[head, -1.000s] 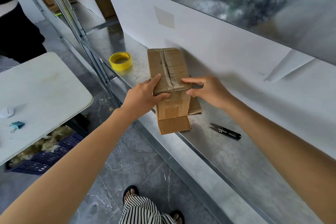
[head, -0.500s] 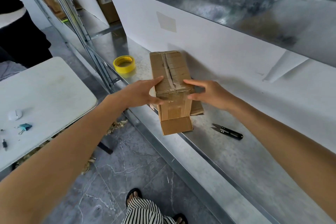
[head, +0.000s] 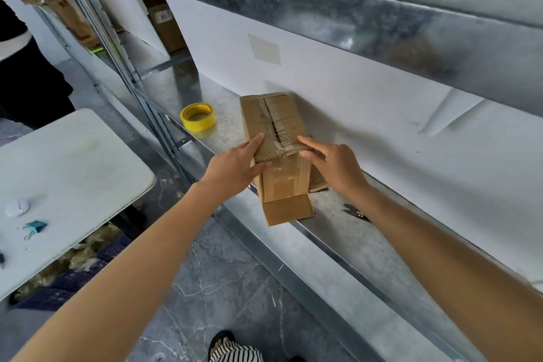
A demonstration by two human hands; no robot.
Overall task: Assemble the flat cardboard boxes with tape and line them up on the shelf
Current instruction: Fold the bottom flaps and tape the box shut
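Note:
A brown cardboard box point(head: 273, 123) stands on the metal shelf point(head: 346, 244), its top seam covered with clear tape. Its near bottom flap hangs out over the shelf's front edge. My left hand point(head: 235, 167) holds the box's near left corner, thumb on top, fingers on the near face. My right hand point(head: 335, 167) rests against the near right corner with the index finger stretched along the top edge. A yellow tape roll point(head: 198, 119) lies on the shelf to the left of the box.
Small black snips point(head: 355, 212) lie on the shelf right of the box, partly behind my right forearm. A white table point(head: 73, 173) stands at the left with a blue binder clip point(head: 32, 228). Another person point(head: 26, 67) stands at the far left. An upper shelf beam point(head: 352, 17) overhangs.
Both hands stay at the box's near end with only slight shifts of the fingers. The view has tilted and moved back a little, showing more of the upper shelf.

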